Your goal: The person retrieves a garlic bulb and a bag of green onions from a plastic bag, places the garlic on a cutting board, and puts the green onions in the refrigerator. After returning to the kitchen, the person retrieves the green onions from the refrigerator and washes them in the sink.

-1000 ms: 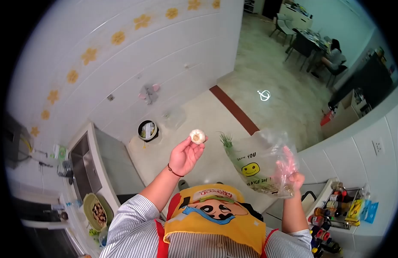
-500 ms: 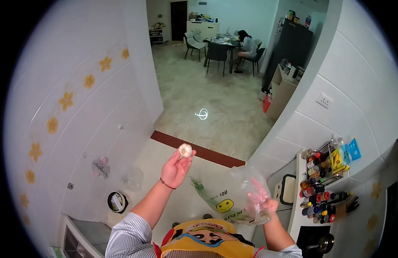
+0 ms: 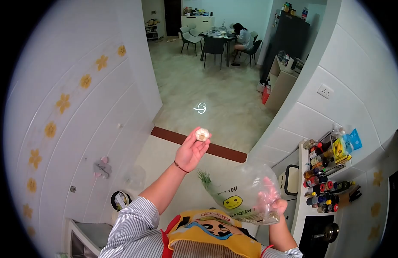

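Note:
Raised in front of me, my left hand (image 3: 191, 154) grips a whole white garlic bulb (image 3: 202, 134) with its fingertips. A clear plastic bag (image 3: 233, 189) with a yellow smiley face and printed words hangs from my right hand (image 3: 278, 206), which is closed round its gathered side. Thin green stalks (image 3: 204, 175) stick out of the bag's left end. Something reddish shows through the plastic beside my right fingers, too blurred to name. The yellow apron (image 3: 212, 232) I wear lies just below both hands.
Several sauce bottles (image 3: 321, 187) and a rack crowd the counter (image 3: 298, 202) at right, near a pan (image 3: 331, 232). A bin (image 3: 121, 201) stands by the left wall. Past the brown threshold (image 3: 171, 136), a person (image 3: 244, 38) sits at a dining table (image 3: 218, 34).
My left hand has moved up and to the right with the garlic bulb. The bag and my right hand sit slightly further right, and the whole view has shifted a little.

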The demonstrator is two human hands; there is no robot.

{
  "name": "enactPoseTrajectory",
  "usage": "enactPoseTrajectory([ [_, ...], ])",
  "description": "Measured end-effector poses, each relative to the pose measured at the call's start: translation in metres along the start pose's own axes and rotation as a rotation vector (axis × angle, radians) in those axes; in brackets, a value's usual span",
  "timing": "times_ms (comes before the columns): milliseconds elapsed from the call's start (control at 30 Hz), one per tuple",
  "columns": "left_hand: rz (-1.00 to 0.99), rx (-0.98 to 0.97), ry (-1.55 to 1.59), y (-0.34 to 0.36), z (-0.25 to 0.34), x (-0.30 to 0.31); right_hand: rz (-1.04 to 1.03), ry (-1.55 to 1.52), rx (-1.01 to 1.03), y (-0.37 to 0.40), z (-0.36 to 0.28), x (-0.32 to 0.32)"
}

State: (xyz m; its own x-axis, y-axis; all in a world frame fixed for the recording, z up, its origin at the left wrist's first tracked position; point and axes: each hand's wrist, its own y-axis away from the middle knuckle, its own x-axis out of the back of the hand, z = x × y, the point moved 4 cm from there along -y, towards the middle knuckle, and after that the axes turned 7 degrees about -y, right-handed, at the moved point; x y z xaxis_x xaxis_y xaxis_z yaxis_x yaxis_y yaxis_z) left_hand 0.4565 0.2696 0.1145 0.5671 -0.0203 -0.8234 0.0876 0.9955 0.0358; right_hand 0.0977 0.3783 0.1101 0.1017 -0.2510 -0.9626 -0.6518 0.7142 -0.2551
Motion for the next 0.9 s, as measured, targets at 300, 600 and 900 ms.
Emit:
enactPoseTrajectory([
  [300, 0.014, -0.022, -0.071, 0.004, 0.005, 0.006, -0.037, -0.049, -0.069, -0.005, -0.001, 0.009],
  [600, 0.038, -0.062, -0.197, -0.007, 0.021, 0.000, 0.005, -0.040, -0.136, -0.016, 0.002, 0.007],
  [900, 0.214, -0.225, -0.419, -0.015, 0.028, -0.019, -0.006, -0.042, -0.187, -0.004, -0.001, 0.017],
])
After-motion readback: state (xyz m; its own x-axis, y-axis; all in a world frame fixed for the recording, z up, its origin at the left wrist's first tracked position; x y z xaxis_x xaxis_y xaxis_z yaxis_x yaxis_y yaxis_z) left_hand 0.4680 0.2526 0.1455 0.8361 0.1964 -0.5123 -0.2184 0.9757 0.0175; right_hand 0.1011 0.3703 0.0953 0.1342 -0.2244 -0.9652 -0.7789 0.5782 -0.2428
